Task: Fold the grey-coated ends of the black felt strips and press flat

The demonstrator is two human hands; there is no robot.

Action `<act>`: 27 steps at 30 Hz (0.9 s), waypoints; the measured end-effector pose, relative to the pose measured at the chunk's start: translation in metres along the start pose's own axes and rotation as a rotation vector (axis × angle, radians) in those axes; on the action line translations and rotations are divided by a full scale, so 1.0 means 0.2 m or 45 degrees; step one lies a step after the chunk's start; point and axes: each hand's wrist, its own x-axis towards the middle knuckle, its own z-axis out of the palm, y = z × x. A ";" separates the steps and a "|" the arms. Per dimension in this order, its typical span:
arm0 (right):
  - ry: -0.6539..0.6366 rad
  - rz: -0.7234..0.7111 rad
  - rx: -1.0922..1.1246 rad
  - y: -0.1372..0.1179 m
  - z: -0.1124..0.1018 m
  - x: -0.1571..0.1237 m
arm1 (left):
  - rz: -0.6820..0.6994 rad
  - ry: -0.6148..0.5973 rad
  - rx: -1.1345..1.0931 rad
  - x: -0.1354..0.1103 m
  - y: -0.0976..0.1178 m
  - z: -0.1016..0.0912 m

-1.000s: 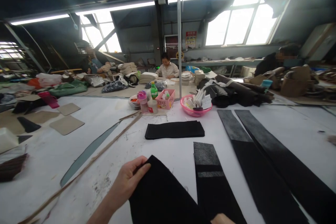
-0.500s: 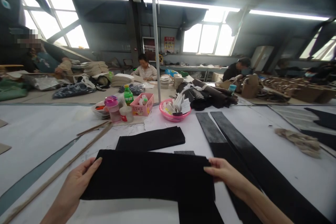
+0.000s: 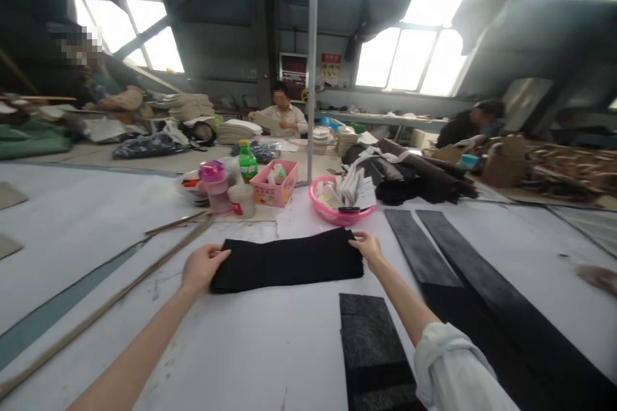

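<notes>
A black fabric piece [image 3: 289, 260], long and roughly rectangular, lies over the white table, apparently on top of other black pieces. My left hand [image 3: 202, 266] pinches its left end between thumb and fingers. At the opposite end, the thumb and fingers of my right hand [image 3: 367, 250] close on the upper right corner. Nearer to me, a short stack of black fabric strips [image 3: 371, 334] lies below my right forearm. Two long dark strips [image 3: 448, 257] stretch along the table to the right of it.
Beyond the fabric stand a pink basin [image 3: 332, 215] of papers, a pink box [image 3: 274, 183], a green bottle [image 3: 247, 162] and a pink-lidded cup [image 3: 216, 189]. A metal pole [image 3: 312, 77] rises behind them. A long tan strip [image 3: 110, 302] crosses the left side. Several people work farther back.
Both hands have carried the black piece forward, away from me, onto the pieces lying farther up the table. The short stack of strips is now uncovered. The view has shifted.
</notes>
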 end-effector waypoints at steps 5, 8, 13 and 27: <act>0.055 -0.111 -0.381 0.14 0.10 0.10 | -0.006 0.026 0.033 0.04 -0.12 0.05; 0.019 -0.189 -0.544 0.15 0.08 0.11 | -0.043 0.060 -0.042 0.03 -0.13 0.03; 0.148 -0.635 -1.051 0.01 0.13 -0.07 | -0.137 0.065 -0.286 -0.06 -0.15 -0.02; -0.368 -1.089 -0.643 -0.29 1.20 -0.82 | -0.211 0.151 -0.929 -0.28 -0.28 -0.08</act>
